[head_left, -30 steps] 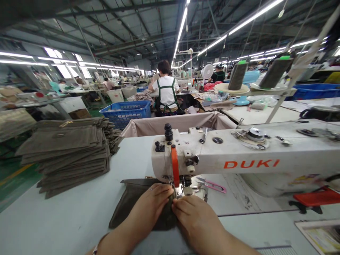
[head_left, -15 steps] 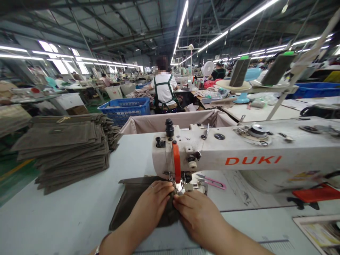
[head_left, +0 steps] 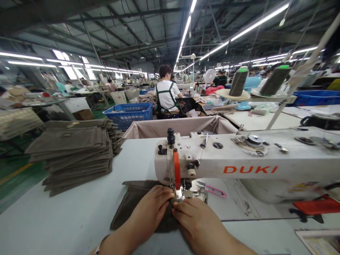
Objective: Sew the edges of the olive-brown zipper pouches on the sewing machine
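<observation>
A dark olive-brown fabric piece (head_left: 127, 205) lies on the table under the head of the white sewing machine (head_left: 207, 168). My left hand (head_left: 150, 209) rests on top of it, fingers held together and pressing its right edge beside the presser foot. Just in front of the foot, my right hand (head_left: 199, 221) pinches that same edge between thumb and fingers. Both sets of fingertips nearly meet near the needle area, which they partly hide. Pink-handled thread snips (head_left: 216, 190) lie on the machine bed to the right of the foot.
Folded brown fabric pieces (head_left: 77, 156) are stacked at the table's left. Beyond the machine are a cloth-lined bin (head_left: 170, 127), a blue crate (head_left: 130, 115) and a seated person (head_left: 167, 94). Two thread cones (head_left: 239, 82) stand on a rack at right.
The view has shifted slightly, so the surroundings appear a little lower in the picture. Both hands keep nearly the same hold on the fabric at the presser foot.
</observation>
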